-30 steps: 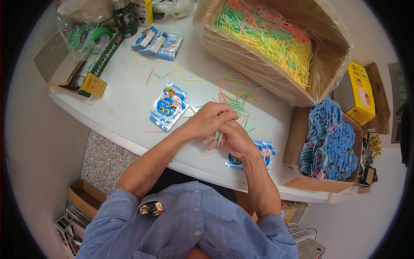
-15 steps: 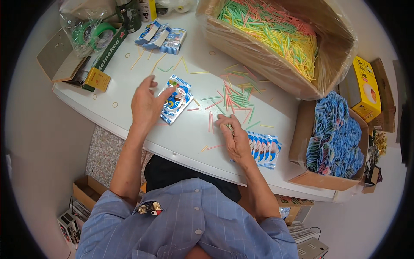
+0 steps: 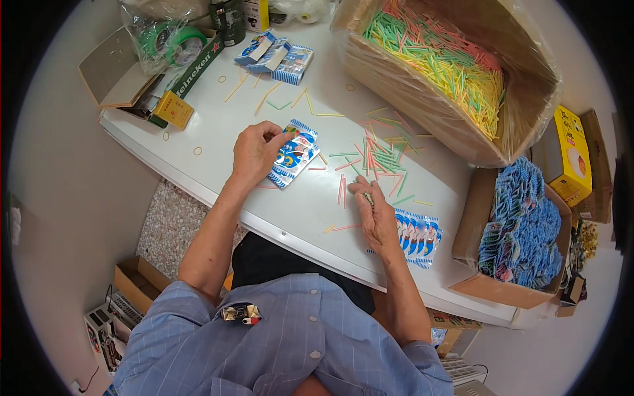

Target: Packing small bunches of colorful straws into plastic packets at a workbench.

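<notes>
In the head view, the white table [image 3: 218, 158] has its rounded front edge running in a long slant below both hands, with the forearms crossing it. A broad stretch of its surface opens between the left hand [image 3: 259, 155] and the small yellow box [image 3: 174, 110] near the left edge, and another between the two hands. To the right, room is tighter: the loose sticks [image 3: 380, 158] lie just beyond the right hand [image 3: 376, 214], the fanned packets [image 3: 417, 239] lie just beside it, and the plastic-lined carton [image 3: 422, 105] and the packet carton [image 3: 489, 290] close off that side. The left hand is bent over the blue-and-white packet [image 3: 298, 158], fingertips at its upper part; whether they pinch it cannot be told. The right hand is curled around the bundle of sticks [image 3: 368, 198], mostly hidden in the palm, so its count is unclear. The right wrist covers part of the fanned packets, and the plastic-lined carton is cut off at the top. The packets bear blue lettering and striped ends, too small to read surely; large pale lettering shows on the green box [image 3: 195, 69], dark characters on the yellow carton [image 3: 571, 155].
</notes>
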A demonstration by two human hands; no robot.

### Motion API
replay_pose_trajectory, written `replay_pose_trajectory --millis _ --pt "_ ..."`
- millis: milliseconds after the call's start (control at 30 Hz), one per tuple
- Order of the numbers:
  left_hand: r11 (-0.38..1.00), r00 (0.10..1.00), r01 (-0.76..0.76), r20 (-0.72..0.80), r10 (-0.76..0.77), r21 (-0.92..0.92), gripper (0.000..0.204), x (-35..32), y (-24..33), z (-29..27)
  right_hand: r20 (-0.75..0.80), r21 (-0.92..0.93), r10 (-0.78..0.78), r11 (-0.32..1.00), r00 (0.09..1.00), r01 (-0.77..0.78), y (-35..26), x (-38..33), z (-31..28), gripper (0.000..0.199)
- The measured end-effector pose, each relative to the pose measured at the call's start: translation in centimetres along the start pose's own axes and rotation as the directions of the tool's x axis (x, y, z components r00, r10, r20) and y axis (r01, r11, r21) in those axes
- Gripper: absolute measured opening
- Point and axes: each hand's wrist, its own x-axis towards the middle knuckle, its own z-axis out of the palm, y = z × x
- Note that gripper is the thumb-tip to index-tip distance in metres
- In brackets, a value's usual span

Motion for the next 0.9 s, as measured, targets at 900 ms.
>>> replay_pose_trajectory --millis 900 --pt "0.511 0.967 0.251 0.185 -0.178 -0.822 0.024 -2.6 3.0 -0.2 -0.047 0.997 0.163 0.064 0.985 0.037 0.1 1.6 -3.1 0.026"
